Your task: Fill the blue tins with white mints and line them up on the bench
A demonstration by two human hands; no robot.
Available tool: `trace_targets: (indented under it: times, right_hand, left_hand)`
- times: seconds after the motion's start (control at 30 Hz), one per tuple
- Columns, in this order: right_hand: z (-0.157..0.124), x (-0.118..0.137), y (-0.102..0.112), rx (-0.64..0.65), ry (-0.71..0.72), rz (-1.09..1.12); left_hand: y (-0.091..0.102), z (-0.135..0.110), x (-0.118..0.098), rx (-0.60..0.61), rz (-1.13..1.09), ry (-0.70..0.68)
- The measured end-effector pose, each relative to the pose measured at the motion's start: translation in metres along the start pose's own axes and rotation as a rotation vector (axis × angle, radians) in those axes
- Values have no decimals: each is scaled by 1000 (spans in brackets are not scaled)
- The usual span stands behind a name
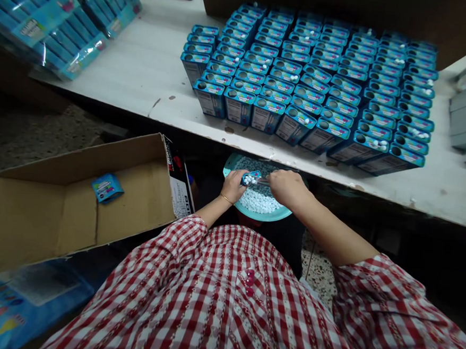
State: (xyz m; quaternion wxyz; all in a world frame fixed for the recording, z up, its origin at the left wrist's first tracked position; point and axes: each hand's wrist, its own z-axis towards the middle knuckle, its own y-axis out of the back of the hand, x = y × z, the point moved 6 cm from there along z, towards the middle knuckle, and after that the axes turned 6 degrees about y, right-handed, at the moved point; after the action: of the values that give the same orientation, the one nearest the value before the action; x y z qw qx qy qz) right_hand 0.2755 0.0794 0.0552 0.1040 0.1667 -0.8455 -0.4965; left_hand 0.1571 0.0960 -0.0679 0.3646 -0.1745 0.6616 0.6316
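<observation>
My left hand (232, 186) is closed around a small blue candy box (245, 180), its top heaped with white candies (250, 179). Just to the right, my right hand (288, 186) grips a small scoop (263, 181), whose thin, shiny end meets the box top; the fingers hide most of it. Both hands are over a light turquoise basin (268, 217) filled with small white candies (257, 201). The basin sits below the table edge, close to my body.
Rows of upright blue boxes (267, 107) stand on the white table (144, 78), some with white candies on their tops. Wrapped blue packs (55, 29) lie at the far left. An open cardboard carton (74, 211) at my left holds one blue packet (107, 188).
</observation>
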Motion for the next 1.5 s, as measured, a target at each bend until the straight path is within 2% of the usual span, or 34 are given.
trace_targets:
  times: [0.13,0.23,0.33,0.43,0.5,0.57,0.67,0.77,1.03,1.2,1.37,1.5]
  right_hand:
    - [-9,-9,-1,-3,-11,23]
    - [-15,-37,-16,-86,-31,102]
    - [-10,-74,-52,-181,-117,243]
    - [12,-89,-107,-82,-273,263]
    - [31,-78,-140,9,-327,243]
    - [47,-58,-163,54,-308,247]
    - [61,-31,-184,69,-238,279]
    - [67,-20,-195,76,-163,336]
    - [82,-11,-209,36,-25,575]
    - [74,-24,-206,-10,-38,753]
    - [40,-50,-180,-48,-83,880]
    - [7,-65,-133,-160,-40,967]
  left_hand:
    - [-1,2,2,1,-34,13]
    - [7,1,5,-30,-92,44]
    - [23,-4,14,-94,-205,97]
    - [39,-14,30,-161,-349,189]
    - [44,-19,43,-190,-449,267]
    - [44,-22,54,-193,-540,331]
    - [37,-20,62,-179,-632,377]
    - [30,-16,64,-175,-671,394]
    - [20,-2,72,-234,-758,383]
    - [23,10,74,-231,-772,342]
    - [35,7,64,-178,-619,283]
    - [33,1,46,-149,-452,188]
